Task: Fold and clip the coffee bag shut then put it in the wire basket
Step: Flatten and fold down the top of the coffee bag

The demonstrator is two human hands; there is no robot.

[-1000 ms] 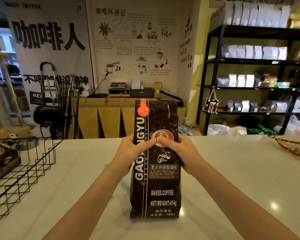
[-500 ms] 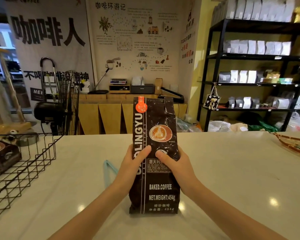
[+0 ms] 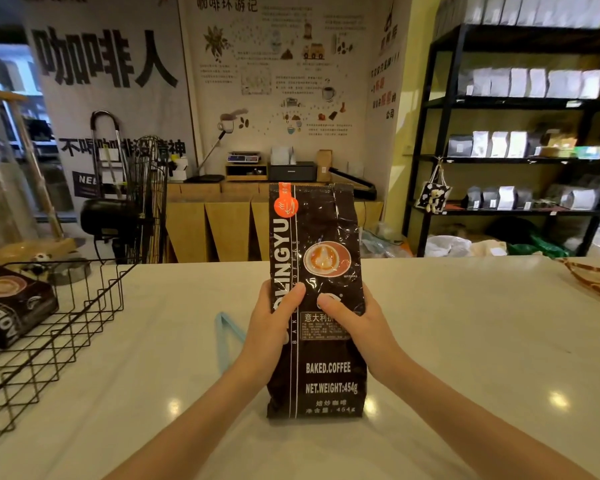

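Coffee bag [image 3: 317, 306] stands upright on the counter [image 3: 465, 334], clamped from both sides at mid-height: left hand [image 3: 274, 327] wraps its left edge, right hand [image 3: 357, 327] the right, thumbs across the front label. Both grips closed on the bag. Likely purpose: steady it and square it up so the top can be rolled down. Above the grip the top is unfolded, seam flat, so folding hasn't begun.

Just left of the left wrist, partly hidden behind it, a pale blue strip [image 3: 226, 336] lies on the counter. Probably the clip, but too blurred to be sure.

Wire basket [image 3: 59, 327] sits well left of the grip, near the counter edge, with another dark bag [image 3: 13, 303] already lying in it.

Counter is pale, glossy, with lamp glare below the hands. Room beyond: poster wall, black shelving [image 3: 513, 109] with stocked pouches to the right.
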